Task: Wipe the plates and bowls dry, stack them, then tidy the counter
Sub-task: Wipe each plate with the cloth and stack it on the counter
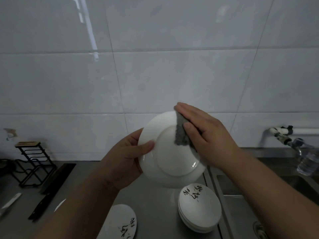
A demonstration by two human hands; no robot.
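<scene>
Two jobs: left hand [127, 157] pinches the plate [172, 166] rim steady so the flat-fingered right hand [208, 135] presses cloth [180, 135] on its underside.

cloth [180, 135] half hidden under right hand [207, 137]; lower plate [120, 219] cut by edge

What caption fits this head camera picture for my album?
Left hand holds a white plate; right hand presses a grey cloth on its underside.
</scene>
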